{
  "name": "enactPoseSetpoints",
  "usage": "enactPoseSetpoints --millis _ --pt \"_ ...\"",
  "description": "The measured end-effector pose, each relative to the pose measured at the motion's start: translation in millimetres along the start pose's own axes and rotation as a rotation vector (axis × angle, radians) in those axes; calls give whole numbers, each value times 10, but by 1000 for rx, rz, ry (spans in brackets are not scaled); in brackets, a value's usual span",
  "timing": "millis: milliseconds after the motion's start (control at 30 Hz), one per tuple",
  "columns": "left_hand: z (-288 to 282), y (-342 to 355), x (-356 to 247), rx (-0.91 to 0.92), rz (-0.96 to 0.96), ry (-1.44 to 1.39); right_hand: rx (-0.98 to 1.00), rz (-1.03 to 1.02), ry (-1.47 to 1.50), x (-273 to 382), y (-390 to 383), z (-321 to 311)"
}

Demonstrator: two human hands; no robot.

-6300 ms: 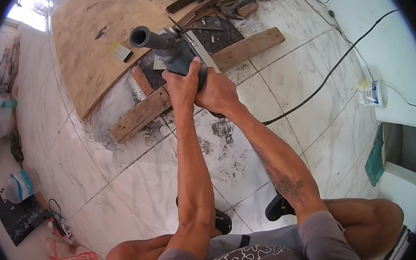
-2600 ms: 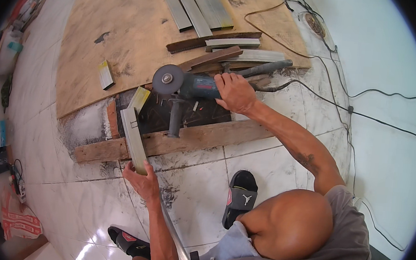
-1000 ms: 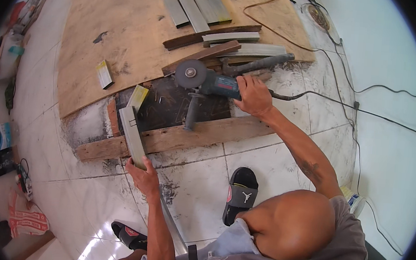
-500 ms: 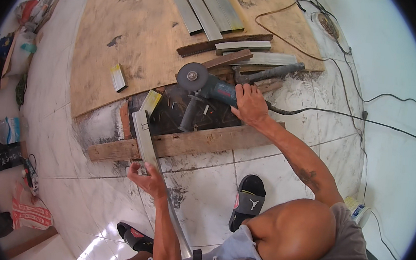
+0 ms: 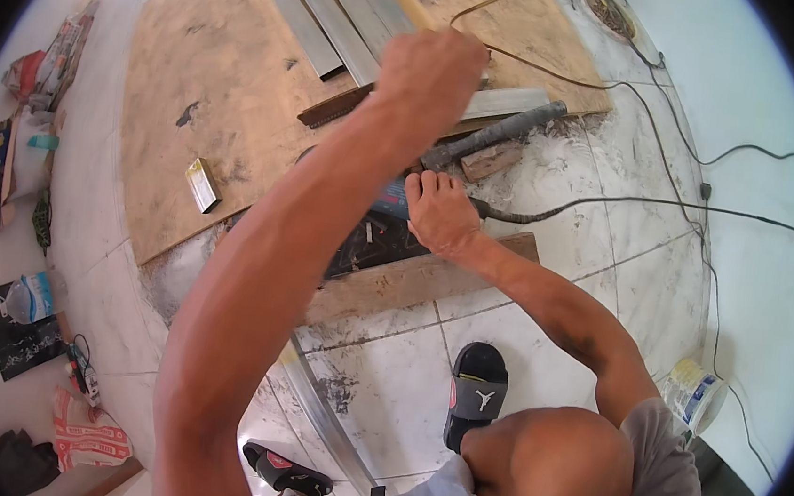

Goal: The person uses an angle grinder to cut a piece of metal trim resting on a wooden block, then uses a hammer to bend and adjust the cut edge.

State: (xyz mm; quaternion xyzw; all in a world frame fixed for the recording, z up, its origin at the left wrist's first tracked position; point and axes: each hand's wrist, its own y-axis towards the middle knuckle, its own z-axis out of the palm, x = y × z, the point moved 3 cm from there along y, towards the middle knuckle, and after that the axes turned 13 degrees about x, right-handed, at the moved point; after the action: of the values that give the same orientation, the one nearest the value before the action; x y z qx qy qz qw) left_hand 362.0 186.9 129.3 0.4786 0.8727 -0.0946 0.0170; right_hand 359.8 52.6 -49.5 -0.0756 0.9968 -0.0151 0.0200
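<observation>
My right hand (image 5: 442,214) grips the dark angle grinder (image 5: 394,200), whose disc is mostly hidden behind my left forearm. My left hand (image 5: 430,67) is raised high across the middle, slightly blurred, its fingers bent down out of sight over the metal bars at the back. Long silver tubes (image 5: 315,24) lie on the plywood sheet (image 5: 195,70), with shorter bars (image 5: 504,102) and a rusty angle bar (image 5: 329,108) nearby. A short tube offcut (image 5: 202,184) sits at the left. A long metal piece (image 5: 330,417) runs along the floor below my forearm.
A wooden plank (image 5: 369,293) crosses the tiles in front. Black cords (image 5: 609,199) trail to the right toward the wall. A white bucket (image 5: 696,392) stands at the right. Bags, tools and a plastic bottle (image 5: 32,296) line the left. My sandalled feet (image 5: 476,397) are below.
My left hand has left the short metal tube at the front and swung up and right to the back. My right hand stays on the grinder, now slightly lower.
</observation>
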Motion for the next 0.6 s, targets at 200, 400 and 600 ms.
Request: enactPoseSetpoints --millis 200,400,600 --pt "1071 626 -312 314 -359 325 24 7 82 -7 -7 89" --pt "1468 736 -201 462 -427 342 -112 -49 395 -19 -47 228" --pt "1522 821 -45 362 -282 238 78 4 118 22 -2 253"
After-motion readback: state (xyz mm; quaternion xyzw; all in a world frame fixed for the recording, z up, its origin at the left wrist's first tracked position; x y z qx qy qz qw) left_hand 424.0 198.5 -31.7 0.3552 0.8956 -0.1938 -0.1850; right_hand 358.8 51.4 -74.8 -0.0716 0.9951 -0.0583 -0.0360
